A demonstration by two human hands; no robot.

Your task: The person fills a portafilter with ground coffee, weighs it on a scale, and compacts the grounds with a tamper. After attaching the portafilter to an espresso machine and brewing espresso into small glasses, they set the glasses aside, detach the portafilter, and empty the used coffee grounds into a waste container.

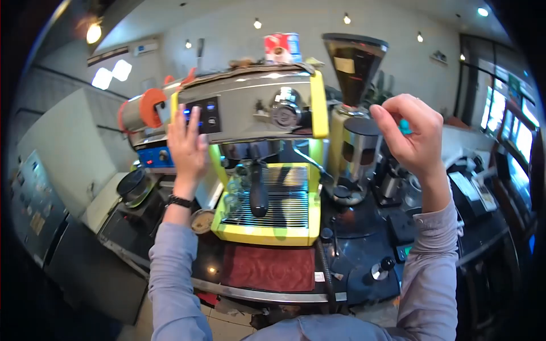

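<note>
My left hand (187, 149) is raised at the front of a yellow and steel espresso machine (244, 116), fingers stretched up and slightly apart. Its fingertips lie over the left side of the lit button panel (206, 115); I cannot tell if they touch it. My right hand (414, 133) is held up right of the coffee grinder (354, 145), fingers curled in loosely, with no held thing visible. A small teal patch shows beside its curled fingers, apparently in the background. A black-handled portafilter (259, 190) sits in the machine above the drip tray (287, 196), beside several small glasses (232, 199).
A dark red cloth (267, 268) lies on the counter before the machine. A tamper (382, 268) stands at the front right. A bowl of tan contents (202, 221) is by my left forearm. Farther left is a dark-topped glass pot (134, 186). Beans fill the grinder's hopper (354, 68).
</note>
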